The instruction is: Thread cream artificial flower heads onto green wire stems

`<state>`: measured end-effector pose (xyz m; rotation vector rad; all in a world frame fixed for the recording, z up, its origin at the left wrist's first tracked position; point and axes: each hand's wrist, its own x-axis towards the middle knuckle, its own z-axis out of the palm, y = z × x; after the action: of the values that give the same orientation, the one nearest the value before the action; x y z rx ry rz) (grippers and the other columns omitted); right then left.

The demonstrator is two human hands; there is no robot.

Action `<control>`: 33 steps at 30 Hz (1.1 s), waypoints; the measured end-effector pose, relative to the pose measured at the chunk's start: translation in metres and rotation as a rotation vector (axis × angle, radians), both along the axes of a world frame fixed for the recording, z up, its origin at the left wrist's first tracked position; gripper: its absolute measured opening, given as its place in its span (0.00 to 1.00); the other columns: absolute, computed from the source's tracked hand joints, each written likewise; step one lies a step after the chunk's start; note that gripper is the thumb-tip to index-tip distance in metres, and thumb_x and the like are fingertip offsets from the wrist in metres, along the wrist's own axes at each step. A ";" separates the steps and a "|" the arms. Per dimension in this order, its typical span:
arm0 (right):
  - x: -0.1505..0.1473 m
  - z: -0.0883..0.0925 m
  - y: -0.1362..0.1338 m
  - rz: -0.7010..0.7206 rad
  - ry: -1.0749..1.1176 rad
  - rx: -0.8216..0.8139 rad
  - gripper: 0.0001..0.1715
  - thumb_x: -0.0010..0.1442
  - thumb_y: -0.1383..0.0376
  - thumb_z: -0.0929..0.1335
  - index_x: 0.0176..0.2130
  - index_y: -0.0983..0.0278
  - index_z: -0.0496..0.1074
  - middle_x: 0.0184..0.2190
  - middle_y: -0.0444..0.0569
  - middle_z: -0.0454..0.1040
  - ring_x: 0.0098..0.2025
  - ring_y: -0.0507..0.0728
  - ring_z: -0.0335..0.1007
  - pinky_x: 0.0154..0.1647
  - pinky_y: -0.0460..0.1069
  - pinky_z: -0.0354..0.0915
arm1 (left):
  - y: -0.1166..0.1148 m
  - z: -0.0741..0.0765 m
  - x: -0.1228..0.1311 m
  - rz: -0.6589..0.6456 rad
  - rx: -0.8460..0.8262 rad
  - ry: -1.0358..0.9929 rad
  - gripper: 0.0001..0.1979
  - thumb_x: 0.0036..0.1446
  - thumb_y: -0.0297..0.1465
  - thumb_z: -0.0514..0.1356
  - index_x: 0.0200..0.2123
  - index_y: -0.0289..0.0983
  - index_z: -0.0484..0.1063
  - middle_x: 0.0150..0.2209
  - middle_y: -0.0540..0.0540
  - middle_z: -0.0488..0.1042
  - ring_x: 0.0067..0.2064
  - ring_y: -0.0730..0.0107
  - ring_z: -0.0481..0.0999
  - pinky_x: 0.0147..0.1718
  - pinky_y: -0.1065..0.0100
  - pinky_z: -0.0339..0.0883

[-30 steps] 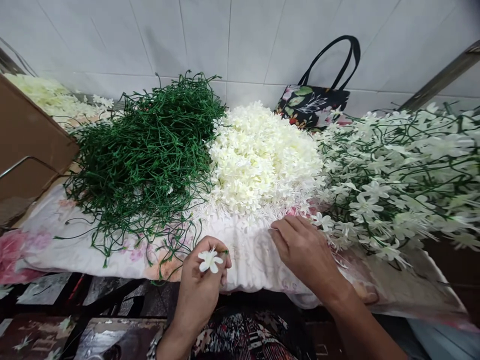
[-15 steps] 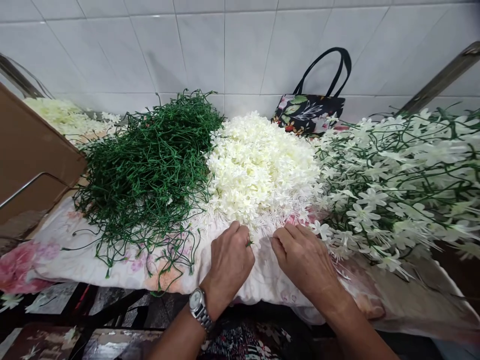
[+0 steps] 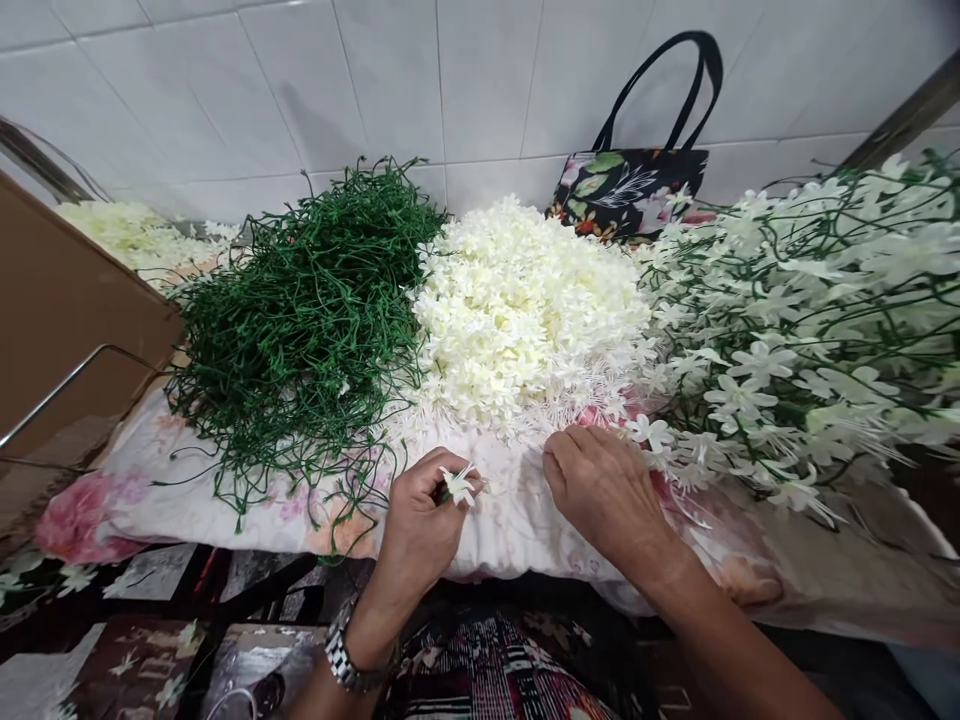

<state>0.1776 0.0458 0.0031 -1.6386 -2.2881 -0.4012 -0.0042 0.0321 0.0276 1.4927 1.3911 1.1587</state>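
My left hand (image 3: 424, 515), with a metal watch on its wrist, is closed around a small white artificial flower (image 3: 459, 485), whose petals stick out by the thumb. To the right, my right hand (image 3: 600, 490) has its fingers pinched together over the floral cloth (image 3: 510, 545); whatever is in the pinch is hidden. Just beyond both hands lies a heap of loose cream-white blossoms (image 3: 525, 310), with fine white stamens (image 3: 562, 405) along its near edge. A tangled pile of green plastic stems (image 3: 307, 310) lies left of the blossoms.
Flowers on green stems (image 3: 780, 380) are heaped at the right. A black floral handbag (image 3: 630, 195) leans against the tiled wall (image 3: 390, 90). At the left stands a cardboard box (image 3: 67, 320) beside a bent metal rod (image 3: 60, 390). More pale blossoms (image 3: 135, 235) lie at the back left.
My left hand has moved left and turned, so the white flower in it now shows. The right hand has stayed nearly in place, still pinched. The view has shifted slightly.
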 end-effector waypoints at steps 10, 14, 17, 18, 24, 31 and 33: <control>-0.008 0.000 0.009 -0.010 0.003 -0.026 0.11 0.56 0.72 0.62 0.23 0.65 0.67 0.22 0.48 0.70 0.26 0.54 0.61 0.28 0.48 0.50 | -0.011 0.002 -0.010 -0.020 0.057 -0.085 0.06 0.45 0.24 0.58 0.19 0.36 0.71 0.20 0.51 0.70 0.23 0.73 0.67 0.22 0.73 0.60; -0.003 0.001 0.004 -0.018 0.013 -0.014 0.13 0.57 0.72 0.62 0.22 0.65 0.66 0.21 0.49 0.69 0.26 0.55 0.62 0.27 0.49 0.51 | -0.013 -0.004 -0.013 -0.015 0.045 -0.178 0.05 0.45 0.23 0.59 0.20 0.36 0.72 0.20 0.51 0.70 0.23 0.73 0.67 0.23 0.73 0.59; 0.000 0.011 -0.008 0.060 0.199 -0.021 0.13 0.59 0.70 0.61 0.24 0.65 0.66 0.22 0.48 0.68 0.26 0.54 0.62 0.28 0.48 0.54 | -0.013 -0.008 -0.015 -0.025 0.013 -0.315 0.03 0.45 0.26 0.63 0.21 0.36 0.74 0.21 0.50 0.70 0.23 0.73 0.66 0.22 0.73 0.58; 0.000 0.016 -0.013 0.121 0.315 -0.048 0.11 0.60 0.69 0.61 0.26 0.65 0.66 0.23 0.47 0.68 0.26 0.53 0.63 0.29 0.48 0.56 | -0.014 -0.009 -0.014 -0.032 -0.005 -0.364 0.04 0.45 0.28 0.64 0.21 0.36 0.74 0.20 0.50 0.69 0.23 0.74 0.65 0.22 0.73 0.58; -0.020 0.035 -0.031 0.527 0.774 -0.333 0.07 0.61 0.72 0.60 0.36 0.65 0.67 0.26 0.45 0.69 0.28 0.49 0.65 0.28 0.44 0.61 | -0.017 -0.008 -0.007 -0.101 -0.175 -0.588 0.11 0.42 0.36 0.68 0.21 0.34 0.74 0.20 0.50 0.66 0.21 0.77 0.61 0.18 0.74 0.52; -0.026 0.028 -0.032 0.583 0.882 -0.361 0.05 0.59 0.72 0.63 0.33 0.66 0.68 0.25 0.45 0.68 0.27 0.49 0.64 0.27 0.44 0.61 | -0.024 -0.012 -0.002 -0.090 -0.204 -0.483 0.07 0.46 0.31 0.63 0.22 0.35 0.71 0.18 0.53 0.63 0.20 0.79 0.56 0.18 0.76 0.51; -0.026 0.025 -0.033 0.572 0.884 -0.372 0.04 0.59 0.71 0.63 0.33 0.67 0.68 0.25 0.45 0.69 0.27 0.49 0.64 0.26 0.44 0.61 | -0.025 -0.009 0.000 -0.074 -0.160 -0.406 0.06 0.46 0.29 0.61 0.21 0.35 0.70 0.18 0.53 0.63 0.21 0.78 0.57 0.19 0.76 0.52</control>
<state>0.1515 0.0130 0.0284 -0.8921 -2.0060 0.7632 -0.0044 0.0071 0.0184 1.1117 1.1119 1.1936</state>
